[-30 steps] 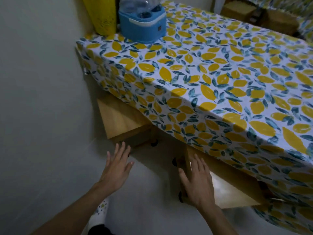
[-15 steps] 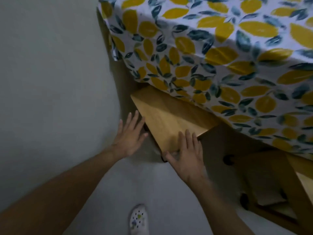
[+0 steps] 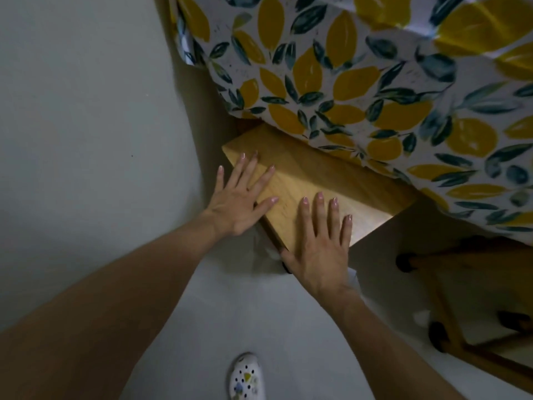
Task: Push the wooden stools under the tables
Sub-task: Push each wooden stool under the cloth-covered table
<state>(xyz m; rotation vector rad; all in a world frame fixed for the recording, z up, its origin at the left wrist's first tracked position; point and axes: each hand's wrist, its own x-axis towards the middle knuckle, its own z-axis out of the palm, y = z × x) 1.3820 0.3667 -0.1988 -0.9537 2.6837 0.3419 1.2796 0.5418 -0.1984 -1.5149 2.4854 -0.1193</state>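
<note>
Both open hands, left hand [image 3: 239, 197] and right hand [image 3: 320, 249], are laid flat on the stool [image 3: 311, 180], seemingly half under the desk [image 3: 360, 67] beyond.

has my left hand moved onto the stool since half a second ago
Yes. The left hand now lies with its fingers on the stool seat's corner; earlier it was beside that corner, off the wood.

Stool [image 3: 311, 180] lies half under the table [image 3: 360, 82]; second stool [image 3: 461, 336] right, shoe [image 3: 247, 378] near.

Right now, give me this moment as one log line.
left hand: flat on stool | right hand: flat on stool edge | stool: partly under tablecloth | step: pushing in
</note>
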